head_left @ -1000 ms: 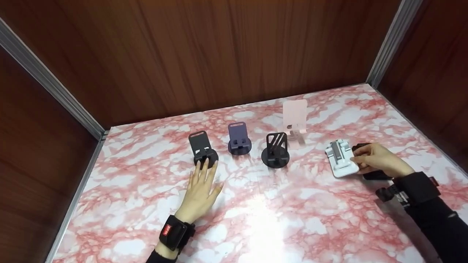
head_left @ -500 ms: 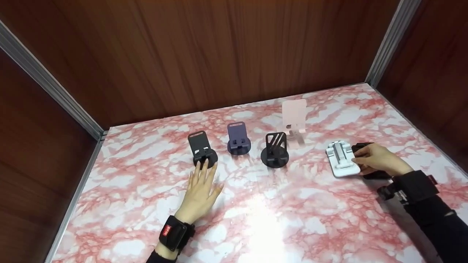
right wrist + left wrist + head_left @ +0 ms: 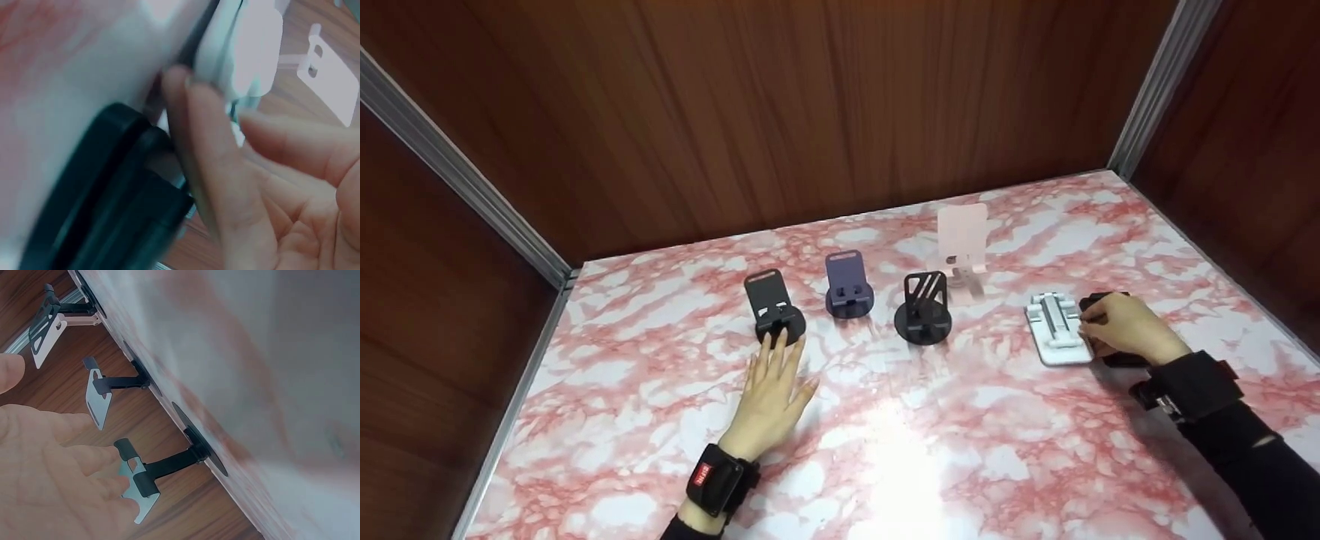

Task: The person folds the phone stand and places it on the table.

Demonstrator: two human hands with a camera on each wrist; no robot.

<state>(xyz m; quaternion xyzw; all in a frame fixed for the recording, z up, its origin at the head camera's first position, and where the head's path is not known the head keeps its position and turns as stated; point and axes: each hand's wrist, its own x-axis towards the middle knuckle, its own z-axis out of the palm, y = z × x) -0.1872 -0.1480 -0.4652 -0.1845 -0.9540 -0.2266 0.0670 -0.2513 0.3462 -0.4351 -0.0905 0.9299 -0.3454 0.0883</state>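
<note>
My left hand lies with spread, straight fingers before a dark grey phone stand. In the left wrist view its fingertips overlap that stand's holder; contact is unclear. On the right, a white folded phone stand lies flat on the table. My right hand is at its right edge, thumb and fingers apart, fingertips close to the edge or touching it. A black folded stand lies partly hidden under the right hand, and shows large in the right wrist view.
A purple phone stand and a black slotted one stand upright on round bases mid-table. Behind them is a pale pink stand. Wooden panels enclose the marbled table at the back and sides.
The white folded stand has gone from slightly tilted in my right hand to lying flat. My right fingers have loosened from it, shifting slightly left. The left hand stays put.
</note>
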